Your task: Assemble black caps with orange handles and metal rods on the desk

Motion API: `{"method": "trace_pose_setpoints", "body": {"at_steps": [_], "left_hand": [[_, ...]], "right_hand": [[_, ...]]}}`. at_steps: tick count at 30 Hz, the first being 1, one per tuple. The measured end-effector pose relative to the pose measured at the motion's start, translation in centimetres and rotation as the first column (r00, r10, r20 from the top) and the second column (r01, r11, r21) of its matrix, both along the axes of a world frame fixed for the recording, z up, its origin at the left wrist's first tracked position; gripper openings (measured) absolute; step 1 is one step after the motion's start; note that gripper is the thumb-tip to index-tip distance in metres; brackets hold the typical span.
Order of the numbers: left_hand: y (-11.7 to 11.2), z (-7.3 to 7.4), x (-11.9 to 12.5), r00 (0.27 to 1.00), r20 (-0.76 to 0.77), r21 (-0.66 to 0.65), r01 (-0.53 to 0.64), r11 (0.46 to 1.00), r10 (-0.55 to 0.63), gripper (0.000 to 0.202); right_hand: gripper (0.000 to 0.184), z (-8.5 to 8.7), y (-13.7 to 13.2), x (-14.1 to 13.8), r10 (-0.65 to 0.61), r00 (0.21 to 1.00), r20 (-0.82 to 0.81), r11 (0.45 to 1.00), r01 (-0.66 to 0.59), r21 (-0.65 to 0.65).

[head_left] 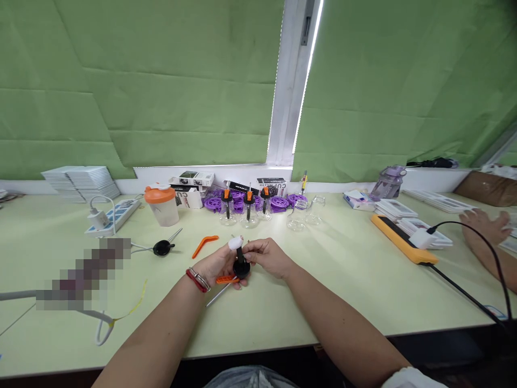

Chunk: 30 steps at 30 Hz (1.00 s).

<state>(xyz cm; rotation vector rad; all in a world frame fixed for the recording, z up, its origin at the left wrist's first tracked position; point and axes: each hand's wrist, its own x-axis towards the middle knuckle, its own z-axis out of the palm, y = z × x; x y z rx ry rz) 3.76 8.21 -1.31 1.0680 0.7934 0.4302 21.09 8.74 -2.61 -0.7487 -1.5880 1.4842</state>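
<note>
Now | left hand [218,265], right hand [269,256]: fingers grasping one black pump [241,264] | three assembled cups [247,209] behind

both forearms are bare to the elbow. the left hand [216,265] has a red cord bracelet [195,282] and a thin silver bangle [202,278] at its wrist. the right hand [269,257] wears nothing; a white sleeve edge [407,377] shows near that elbow.

box by the orange-lidded shaker [189,198]: read "CUP" | box behind purple discs [273,186]: read "CUP…", rest illegible | other print too small
</note>
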Motion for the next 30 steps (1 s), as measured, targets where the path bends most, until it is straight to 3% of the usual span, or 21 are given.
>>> {"method": "trace_pose_setpoints", "body": {"at_steps": [17, 30], "left_hand": [[-0.27, 0.65, 0.27, 1.000, 0.027, -0.016, 0.013, 1.000, -0.013, 0.059], [0.07, 0.36, 0.16, 1.000, 0.025, -0.027, 0.015, 1.000, -0.014, 0.057]], "right_hand": [[0.022, -0.49, 0.36, 0.37, 0.043, 0.999, -0.026, 0.998, -0.044, -0.045], [0.022, -0.28, 0.59, 0.92, 0.084, 0.996, 0.014, 0.995, -0.084, -0.057]]}}
